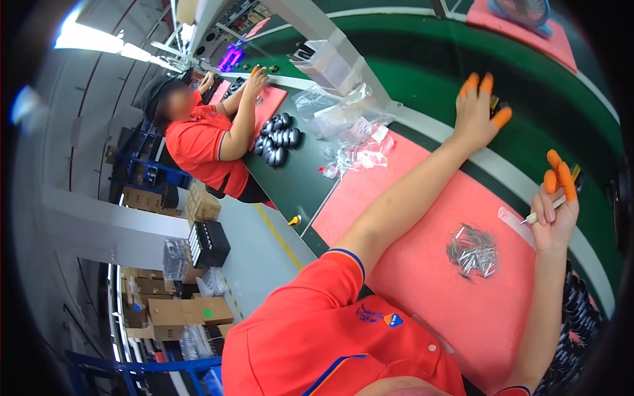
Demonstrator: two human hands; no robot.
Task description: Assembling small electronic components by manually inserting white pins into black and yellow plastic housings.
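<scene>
My left hand (477, 117) reaches over the green conveyor belt with orange finger cots on its fingertips. Its fingers are spread, and a small black-and-yellow part (495, 105) shows between thumb and index finger; whether they touch it is unclear. On the right, my right hand (556, 211), also in orange finger cots, is closed around a slim white pen-like tool (553, 204) with a thin pointed tip. A second black-and-yellow part (577, 175) shows just beyond its fingertips, partly hidden. Below, a pile of thin silvery metal pins (473, 253) lies on the pink mat (422, 270).
The conveyor (422, 59) runs behind its pale rail (422, 125). Clear plastic bags (350, 119) lie at the mat's far left corner. Dark ring-shaped parts (571, 330) crowd the right edge. A co-worker in red (205, 142) works at the left beside black rounded parts (277, 138).
</scene>
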